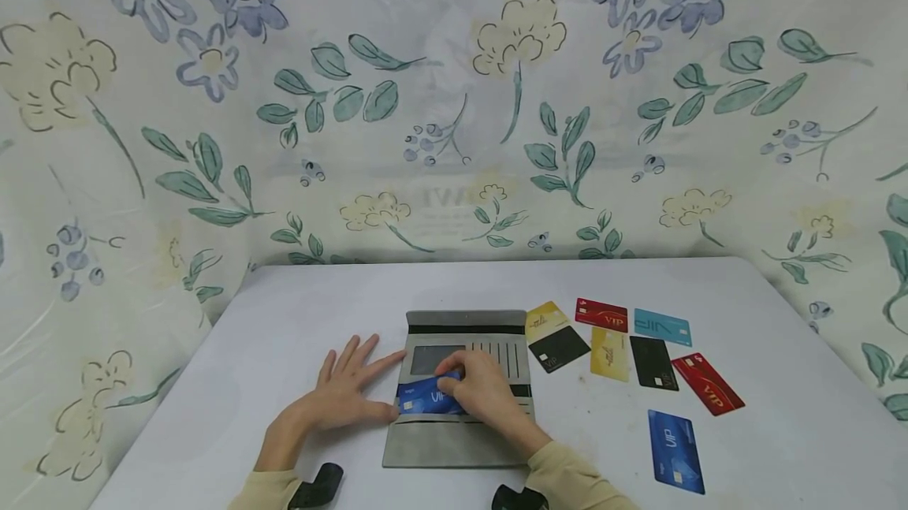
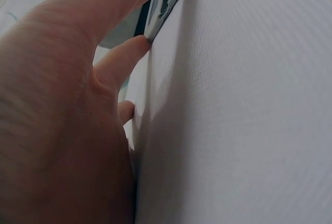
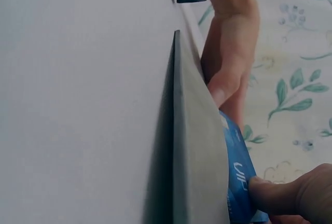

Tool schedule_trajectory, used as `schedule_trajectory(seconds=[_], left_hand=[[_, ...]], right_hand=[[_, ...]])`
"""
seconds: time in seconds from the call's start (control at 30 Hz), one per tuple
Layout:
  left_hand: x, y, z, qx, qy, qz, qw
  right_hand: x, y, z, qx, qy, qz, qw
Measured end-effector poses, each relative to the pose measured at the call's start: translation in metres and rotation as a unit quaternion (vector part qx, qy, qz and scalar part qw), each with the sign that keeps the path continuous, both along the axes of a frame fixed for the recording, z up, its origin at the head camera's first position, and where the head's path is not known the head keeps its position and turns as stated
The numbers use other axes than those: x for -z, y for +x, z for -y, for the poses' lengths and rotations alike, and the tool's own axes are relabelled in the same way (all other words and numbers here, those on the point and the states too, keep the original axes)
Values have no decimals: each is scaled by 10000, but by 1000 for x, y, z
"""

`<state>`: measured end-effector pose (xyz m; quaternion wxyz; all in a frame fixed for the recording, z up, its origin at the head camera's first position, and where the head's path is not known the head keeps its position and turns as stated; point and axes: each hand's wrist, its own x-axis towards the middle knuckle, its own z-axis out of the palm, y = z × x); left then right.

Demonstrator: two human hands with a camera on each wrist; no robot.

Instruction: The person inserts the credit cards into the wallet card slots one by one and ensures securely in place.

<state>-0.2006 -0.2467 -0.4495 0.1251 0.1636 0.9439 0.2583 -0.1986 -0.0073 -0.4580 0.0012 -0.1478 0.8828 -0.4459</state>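
A grey card wallet [image 1: 454, 444] lies unfolded on the table, with a dark clear-looking window and several slots. My right hand [image 1: 489, 396] pinches the upper right edge of a blue VIP card [image 1: 423, 397] between thumb and fingers. The card lies across the wallet's left half, its lower edge along a slot. In the right wrist view, the lower part of the blue card [image 3: 238, 177] is hidden behind the wallet's grey panel [image 3: 199, 156]. Fingers spread, my left hand [image 1: 333, 400] rests on the table, thumb and index fingertip touching the wallet's left edge.
Right of the wallet lie several loose cards: gold [image 1: 608, 354], black [image 1: 653, 362], red [image 1: 708, 384], light blue [image 1: 663, 326] and another blue one [image 1: 676, 451] nearer the front. A flowered cloth [image 1: 440, 100] hangs behind the white table [image 1: 319, 289].
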Motion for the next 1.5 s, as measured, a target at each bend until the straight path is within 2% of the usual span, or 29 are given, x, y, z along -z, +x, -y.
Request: schedule_trajectory(seconds=[0.23, 0.33, 0.47, 0.53, 0.63, 0.83, 0.97, 1.2, 1.5], left_hand=[[2, 0, 1, -15, 17, -8, 10000], [2, 0, 1, 6, 33, -14, 10000], [3, 1, 0, 24, 30, -16, 10000], [3, 1, 0, 16, 10, -23, 10000], [3, 0, 0, -3, -13, -25, 10000], [3, -1, 1, -11, -65, -10, 10000], [3, -1, 1, -38, -96, -20, 9999], [2, 0, 0, -53, -86, -62, 9999], [1, -1, 0, -35, -88, -87, 9999]], right_hand=[[0, 0, 2, 144, -91, 42, 9998], [-3, -2, -2, -95, 196, 83, 9997], [-7, -6, -10, -613, 742, 38, 9953], [-8, -7, -12, -794, 783, 30, 9938], [-8, -9, -13, -892, 534, 94, 9945], [-6, -10, -14, -693, -47, 411, 9967], [-6, -12, -16, -647, -429, 775, 9940], [-5, -11, -14, -597, -249, 723, 9953], [-4, -8, -13, -368, -387, 803, 9953]])
